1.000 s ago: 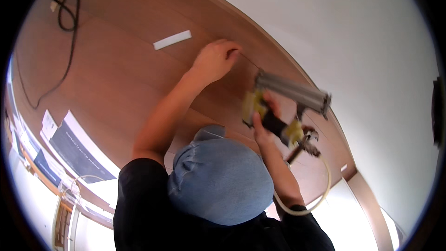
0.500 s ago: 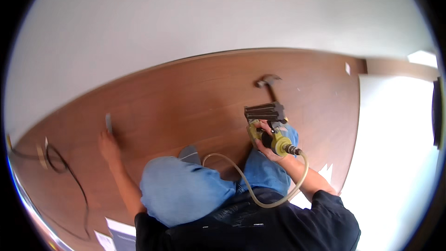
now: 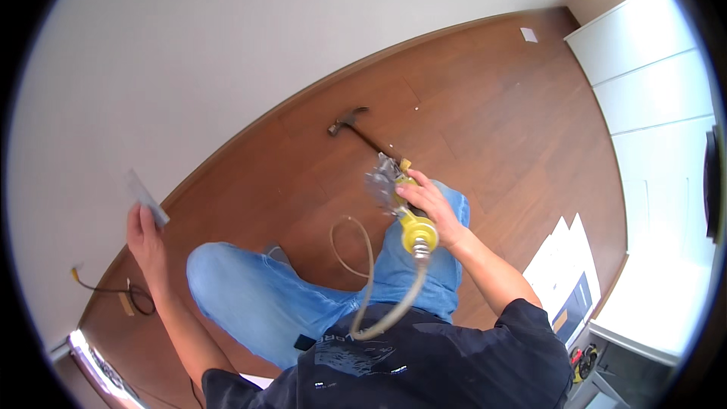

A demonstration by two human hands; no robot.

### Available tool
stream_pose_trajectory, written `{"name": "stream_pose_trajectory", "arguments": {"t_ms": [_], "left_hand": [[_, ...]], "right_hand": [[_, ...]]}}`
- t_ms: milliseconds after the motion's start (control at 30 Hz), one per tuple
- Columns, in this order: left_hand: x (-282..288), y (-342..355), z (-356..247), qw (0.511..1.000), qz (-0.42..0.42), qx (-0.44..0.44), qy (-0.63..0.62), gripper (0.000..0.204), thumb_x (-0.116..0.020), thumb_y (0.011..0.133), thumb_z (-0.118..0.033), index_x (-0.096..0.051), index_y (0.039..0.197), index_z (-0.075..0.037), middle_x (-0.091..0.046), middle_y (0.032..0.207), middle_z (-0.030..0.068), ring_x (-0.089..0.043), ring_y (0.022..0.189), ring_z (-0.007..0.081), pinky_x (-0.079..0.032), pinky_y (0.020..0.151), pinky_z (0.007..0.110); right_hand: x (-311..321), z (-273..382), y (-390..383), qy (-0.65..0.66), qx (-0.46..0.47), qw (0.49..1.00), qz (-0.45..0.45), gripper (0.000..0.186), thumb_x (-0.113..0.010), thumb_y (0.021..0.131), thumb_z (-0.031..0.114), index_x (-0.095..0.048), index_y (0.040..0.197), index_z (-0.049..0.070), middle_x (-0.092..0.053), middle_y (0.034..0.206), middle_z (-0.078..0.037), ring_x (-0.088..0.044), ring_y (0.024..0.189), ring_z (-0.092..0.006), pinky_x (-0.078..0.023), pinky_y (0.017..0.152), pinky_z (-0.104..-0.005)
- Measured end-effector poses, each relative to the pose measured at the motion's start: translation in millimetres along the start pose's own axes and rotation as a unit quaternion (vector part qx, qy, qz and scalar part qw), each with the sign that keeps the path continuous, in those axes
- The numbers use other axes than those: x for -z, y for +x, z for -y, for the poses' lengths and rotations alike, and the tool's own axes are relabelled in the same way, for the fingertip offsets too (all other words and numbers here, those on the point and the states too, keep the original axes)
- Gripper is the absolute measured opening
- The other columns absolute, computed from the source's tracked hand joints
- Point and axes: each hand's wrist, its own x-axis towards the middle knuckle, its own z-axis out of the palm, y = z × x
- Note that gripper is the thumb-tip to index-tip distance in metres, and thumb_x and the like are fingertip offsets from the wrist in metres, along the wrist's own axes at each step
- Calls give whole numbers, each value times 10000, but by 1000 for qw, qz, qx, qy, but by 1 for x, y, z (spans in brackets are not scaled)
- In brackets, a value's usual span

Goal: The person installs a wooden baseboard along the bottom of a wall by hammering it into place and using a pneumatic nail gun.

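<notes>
My left hand (image 3: 146, 241) is raised at the left, fingers closed on a thin, flat, silver-grey strip (image 3: 148, 201) with a slightly blurred top; it resembles a stick of nails. Above my right knee, my right hand (image 3: 432, 204) grips a yellow air nail gun (image 3: 415, 229). The gun's metal end is smeared by motion. A pale air hose (image 3: 409, 304) runs from its fitting and loops over my lap. Beyond the gun a claw hammer (image 3: 366, 136) lies on the floor, its handle end hidden by the gun.
Brown wood flooring (image 3: 303, 159) meets a white wall (image 3: 227, 45) along a curved-looking edge. White cabinet fronts (image 3: 651, 76) stand at the right, near papers (image 3: 564, 261) on the floor. A black cable (image 3: 140, 301) lies coiled at the left.
My left hand has lifted the strip up and to the left. The nail gun has turned in my right hand, its metal end now pointing elsewhere. The whole view has rotated.
</notes>
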Motion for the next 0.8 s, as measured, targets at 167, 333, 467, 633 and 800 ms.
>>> {"name": "stream_pose_trajectory", "arguments": {"t_ms": [167,333,467,633,800], "left_hand": [[-60,-53,-126,971,155,-115,-138,240,-573,1117,-259,-660,1189,-46,-635,893,-31,-556,732,44,-450,623,208],[-173,-151,-232,942,307,-135,-7,194,-584,1102,-204,-657,1067,-28,-603,837,-37,-527,712,32,-452,644,219],[-251,-186,-261,895,434,-95,-42,225,-600,1090,-235,-662,1092,-19,-607,891,-38,-538,845,58,-474,766,256],[-326,-217,-307,834,527,-158,48,242,-605,1080,-247,-655,1079,-10,-588,821,-1,-538,781,81,-475,681,294],[-423,-184,-320,713,498,-494,33,79,-620,995,-95,-626,989,-17,-621,819,144,-608,727,319,-496,661,402]], "right_hand": [[59,24,-7,-77,-3,997,-4,620,-807,750,106,-665,1352,144,-671,1346,-59,-520,1382,-425,-478,1112,-537],[127,16,-50,-154,27,987,25,607,-766,733,67,-691,1325,178,-675,1329,-44,-519,1378,-411,-454,1111,-585],[166,7,-64,-236,74,969,0,559,-729,773,78,-701,1316,210,-676,1321,-32,-521,1381,-391,-445,1112,-596],[218,-16,-75,-268,38,962,-30,585,-758,751,81,-698,1317,217,-675,1319,-35,-529,1376,-378,-447,1115,-581],[237,-57,-69,-240,-37,969,-44,677,-741,715,12,-669,1370,168,-671,1324,-65,-523,1369,-415,-448,1115,-562]]}}
